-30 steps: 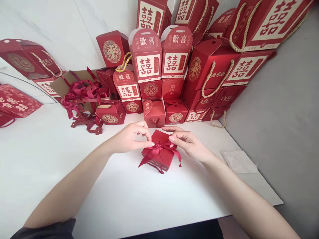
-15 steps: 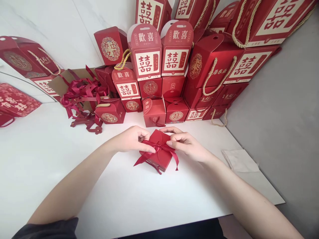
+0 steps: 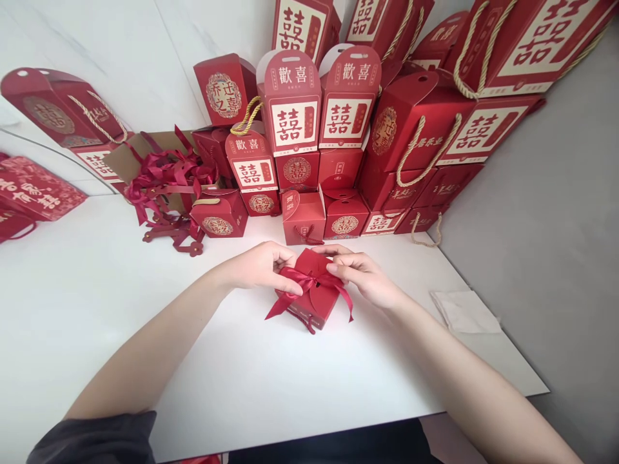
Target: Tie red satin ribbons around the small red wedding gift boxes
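A small red box [image 3: 322, 301] stands on the white table in front of me, one corner towards me. A dark red ribbon [image 3: 309, 281] is tied in a bow on its lid, with one tail hanging down each side. My left hand [image 3: 264, 267] is closed on the ribbon's left loop, thumb on top, at the box's left side. My right hand [image 3: 360, 274] pinches the ribbon's right loop between thumb and fingers at the right edge of the lid. A dark red cord lies along the box's near lower side.
Red gift boxes [image 3: 345, 224] are stacked along the back of the white table [image 3: 232, 380]. At back left, a cardboard box [image 3: 120, 161] overflows with dark red ribbons [image 3: 169, 171]. Red bags [image 3: 41, 187] lie far left. A folded white cloth [image 3: 464, 311] lies at the right.
The view has shifted slightly, so most things appear a little further right. The bow's loops look fuller and the lid shows more around the knot. Both hands stay at the ribbon.
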Tool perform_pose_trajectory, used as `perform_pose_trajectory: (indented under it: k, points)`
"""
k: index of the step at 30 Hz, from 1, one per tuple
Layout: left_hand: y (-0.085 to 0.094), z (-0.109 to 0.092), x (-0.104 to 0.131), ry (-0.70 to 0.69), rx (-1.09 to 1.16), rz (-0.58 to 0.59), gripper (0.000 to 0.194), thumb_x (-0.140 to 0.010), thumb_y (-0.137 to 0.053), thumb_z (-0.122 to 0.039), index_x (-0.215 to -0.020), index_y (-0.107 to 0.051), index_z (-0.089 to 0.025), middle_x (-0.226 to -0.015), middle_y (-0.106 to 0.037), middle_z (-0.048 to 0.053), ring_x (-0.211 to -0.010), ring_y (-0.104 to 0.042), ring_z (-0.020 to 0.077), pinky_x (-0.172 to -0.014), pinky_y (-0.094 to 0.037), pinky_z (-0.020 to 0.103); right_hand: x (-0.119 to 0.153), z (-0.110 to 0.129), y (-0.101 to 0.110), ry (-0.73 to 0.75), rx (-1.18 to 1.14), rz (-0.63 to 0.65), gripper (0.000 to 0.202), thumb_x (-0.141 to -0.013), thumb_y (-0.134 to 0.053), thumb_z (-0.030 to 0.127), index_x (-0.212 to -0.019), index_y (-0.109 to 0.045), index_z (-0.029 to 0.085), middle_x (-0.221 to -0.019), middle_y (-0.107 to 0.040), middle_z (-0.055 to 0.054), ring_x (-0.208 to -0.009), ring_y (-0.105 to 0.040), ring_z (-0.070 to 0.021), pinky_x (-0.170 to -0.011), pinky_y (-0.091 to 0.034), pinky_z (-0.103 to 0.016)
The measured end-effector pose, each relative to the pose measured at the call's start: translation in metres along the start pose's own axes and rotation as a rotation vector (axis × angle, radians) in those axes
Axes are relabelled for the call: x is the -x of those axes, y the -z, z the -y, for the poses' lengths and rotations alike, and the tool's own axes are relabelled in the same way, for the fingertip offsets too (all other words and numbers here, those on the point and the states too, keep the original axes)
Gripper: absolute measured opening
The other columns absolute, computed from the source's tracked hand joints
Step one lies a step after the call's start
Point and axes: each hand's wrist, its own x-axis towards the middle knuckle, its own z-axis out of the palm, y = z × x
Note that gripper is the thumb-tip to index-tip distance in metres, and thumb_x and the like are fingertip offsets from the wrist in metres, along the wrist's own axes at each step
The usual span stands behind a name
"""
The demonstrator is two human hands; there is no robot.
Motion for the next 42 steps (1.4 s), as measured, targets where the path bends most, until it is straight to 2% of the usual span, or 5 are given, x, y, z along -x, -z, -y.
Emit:
perform_pose_trajectory:
  k: [9,18,31,38,42]
  points:
    - [0.004,-0.001,-0.001,-0.010,0.006,-0.037,0.047,-0.081,-0.064,-0.051,-0.054,-0.052,-0.014,-0.055,-0.050,-0.001,-0.054,-0.043,0.0092,-0.056,-0.034,0.025,0.002,0.007,0.003,0.022,0.059,-0.006,0.036,-0.091,-0.060,0.038,-0.061,-0.055,0.019,-0.124,-0.058,-0.006,-0.119,-0.053,-0.0228,-0.099,-0.038,-0.038]
    - [-0.034,-0.022,0.001,0.193,-0.574,-0.530,0.069,-0.063,-0.062,-0.076,-0.043,-0.035,-0.017,-0.042,-0.037,-0.003,-0.045,-0.029,0.0096,-0.048,-0.022,0.027,0.001,0.005,-0.003,0.057,0.115,0.006,0.040,-0.090,-0.061,0.039,-0.056,-0.056,0.018,-0.127,-0.054,-0.004,-0.122,-0.051,-0.0223,-0.100,-0.038,-0.036]
    - [-0.026,-0.013,-0.003,0.009,-0.494,-0.435,0.070,-0.064,-0.070,-0.068,-0.048,-0.024,-0.017,-0.041,-0.025,-0.005,-0.043,-0.019,0.0082,-0.044,-0.014,0.027,-0.030,-0.003,-0.002,0.029,-0.035,-0.037,0.052,-0.091,-0.056,0.050,-0.050,-0.058,0.018,-0.121,-0.062,-0.004,-0.117,-0.055,-0.0209,-0.102,-0.037,-0.034]
    - [-0.015,-0.014,0.001,0.095,-0.350,-0.259,0.061,-0.060,-0.076,-0.063,-0.051,-0.037,-0.017,-0.050,-0.036,-0.005,-0.047,-0.029,0.0076,-0.046,-0.018,0.025,-0.024,-0.001,0.002,0.033,-0.031,-0.032,0.034,-0.088,-0.062,0.047,-0.068,-0.073,0.021,-0.123,-0.061,-0.005,-0.120,-0.054,-0.0219,-0.101,-0.039,-0.034]
    - [-0.001,-0.004,0.000,-0.005,-0.065,0.011,0.048,-0.075,-0.069,-0.053,-0.056,-0.048,-0.015,-0.055,-0.045,-0.003,-0.051,-0.038,0.0082,-0.050,-0.029,0.023,-0.019,-0.001,0.006,0.037,-0.034,-0.038,0.041,-0.093,-0.054,0.046,-0.067,-0.070,0.019,-0.125,-0.062,-0.005,-0.121,-0.054,-0.0221,-0.103,-0.036,-0.033]
